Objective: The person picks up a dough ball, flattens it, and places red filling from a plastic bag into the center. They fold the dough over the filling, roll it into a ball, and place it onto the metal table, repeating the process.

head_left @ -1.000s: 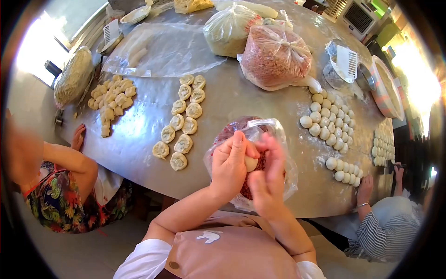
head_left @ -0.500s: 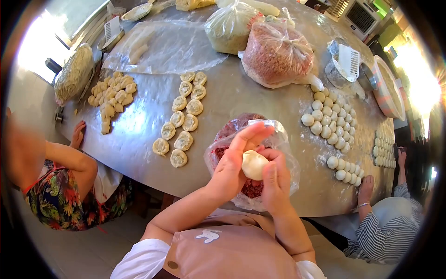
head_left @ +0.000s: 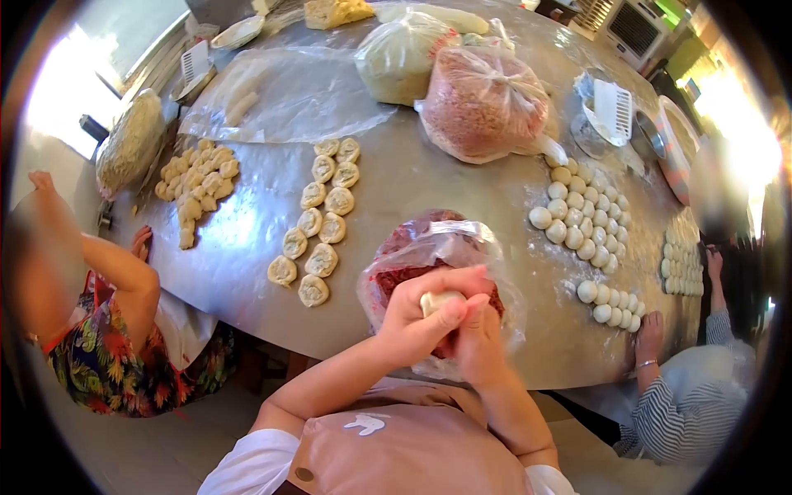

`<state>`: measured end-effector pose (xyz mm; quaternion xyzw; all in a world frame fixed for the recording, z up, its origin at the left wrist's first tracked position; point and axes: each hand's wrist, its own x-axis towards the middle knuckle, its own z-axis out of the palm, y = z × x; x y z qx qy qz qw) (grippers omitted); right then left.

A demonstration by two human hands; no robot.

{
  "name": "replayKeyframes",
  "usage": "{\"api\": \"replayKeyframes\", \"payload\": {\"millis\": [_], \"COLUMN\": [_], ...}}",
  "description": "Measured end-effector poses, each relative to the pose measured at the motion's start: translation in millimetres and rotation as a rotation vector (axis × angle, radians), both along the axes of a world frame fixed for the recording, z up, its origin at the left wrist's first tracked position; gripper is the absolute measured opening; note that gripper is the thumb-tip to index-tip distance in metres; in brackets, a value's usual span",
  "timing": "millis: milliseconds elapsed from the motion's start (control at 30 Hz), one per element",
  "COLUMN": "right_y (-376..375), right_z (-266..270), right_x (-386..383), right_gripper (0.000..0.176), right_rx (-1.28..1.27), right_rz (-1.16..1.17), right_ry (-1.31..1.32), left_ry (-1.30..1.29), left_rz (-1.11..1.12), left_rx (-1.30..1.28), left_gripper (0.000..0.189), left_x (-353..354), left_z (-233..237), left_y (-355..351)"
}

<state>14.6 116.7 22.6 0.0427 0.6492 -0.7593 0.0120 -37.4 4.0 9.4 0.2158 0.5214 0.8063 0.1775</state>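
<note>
At the lower centre of the frame, the dough (head_left: 435,301) sits between the left hand (head_left: 417,318) and right hand (head_left: 478,342), over a bag (head_left: 429,247) on the table (head_left: 412,181). Two rows of buns (head_left: 322,219) run left of it, with balls (head_left: 582,219) to its right. A tied bag (head_left: 483,103) lies at upper centre and a pile (head_left: 196,181) at upper left.

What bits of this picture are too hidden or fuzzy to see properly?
Head view: most of the dough piece is wrapped inside the left hand and right hand.
Head view: the near side of the bag of red filling sits behind both hands.
Head view: the bowl at the right is washed out by glare.
</note>
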Motion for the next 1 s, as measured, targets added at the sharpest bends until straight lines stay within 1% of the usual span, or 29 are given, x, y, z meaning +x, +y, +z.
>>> {"api": "replayKeyframes", "payload": {"millis": [33,67,133,167,200,267,300,333,367,400,467,500,600,633,733,833,933,967,1000], "right_y": [-1.9,-2.2,4.2,12.3,20.2,47.0,63.4,83.7,106.4,130.2,182.1,194.5,210.3,212.9,220.7,224.6,222.2,226.5,226.4], "right_z": [-2.7,-3.5,-5.1,-14.3,0.0,-0.2,-1.0,-9.0,-18.3,-20.6,-52.2,-58.2,-69.2,-74.1,-90.2,-98.5,-98.8,-106.1,-105.6], "right_x": [0.5,1.5,6.9,11.4,15.1,30.7,40.1,49.1,57.6,67.0,90.1,97.1,99.2,97.2,91.9,86.6,82.1,83.6,84.4], "right_gripper": [0.061,0.059,0.049,0.036,0.032,0.039,0.042,0.042,0.043,0.043,0.046,0.045,0.043,0.041,0.04,0.041,0.042,0.042,0.042], "right_rx": [0.076,0.166,0.264,0.235,0.13,0.204,0.388,0.497,0.604,0.81,1.171,1.131,1.26,1.223,1.32,1.341,1.32,1.31,1.261], "right_rz": [-0.014,-0.042,-0.04,-0.021,-0.025,-0.093,-0.243,-0.41,-0.572,-0.689,-0.83,-0.846,-0.818,-0.81,-0.803,-0.807,-0.793,-0.801,-0.817], "right_ry": [0.074,0.144,0.073,0.106,0.068,0.016,-0.038,-0.041,-0.04,-0.129,-0.058,-0.099,-0.088,-0.12,-0.172,-0.244,-0.23,-0.222,-0.217], "left_ry": [0.097,0.027,0.095,0.108,0.127,-0.117,-0.174,-0.144,-0.116,-0.09,-0.158,-0.189,-0.197,-0.197,-0.202,-0.221,-0.235,-0.23,-0.225], "left_rz": [0.034,0.086,0.064,0.015,-0.028,-0.054,-0.166,-0.122,-0.125,-0.123,-0.126,-0.13,-0.079,-0.079,-0.061,-0.02,-0.015,-0.027,-0.037], "left_rx": [0.07,0.101,0.063,-0.001,-0.072,0.172,0.154,0.138,0.105,0.069,0.023,-0.005,-0.033,-0.04,-0.071,-0.107,-0.107,-0.104,-0.101], "left_gripper": [0.027,0.031,0.041,0.05,0.064,0.081,0.093,0.088,0.082,0.076,0.066,0.061,0.05,0.049,0.046,0.045,0.044,0.042,0.041], "left_x": [-2.0,1.1,2.1,3.1,6.9,18.9,14.4,12.9,10.6,8.9,5.7,6.1,11.6,13.2,17.0,16.8,17.3,17.5,17.7], "left_z": [-7.8,-10.2,-13.7,-14.3,-12.8,-5.1,-11.5,-8.2,-2.4,0.6,-2.8,-4.4,-7.3,-6.9,-2.6,-0.9,-3.2,-5.4,-6.5], "left_y": [0.7,4.2,8.2,5.7,7.2,23.9,15.1,12.8,7.9,2.8,-6.4,-8.6,-6.3,-6.4,-8.2,-11.7,-13.2,-14.0,-14.9]}}
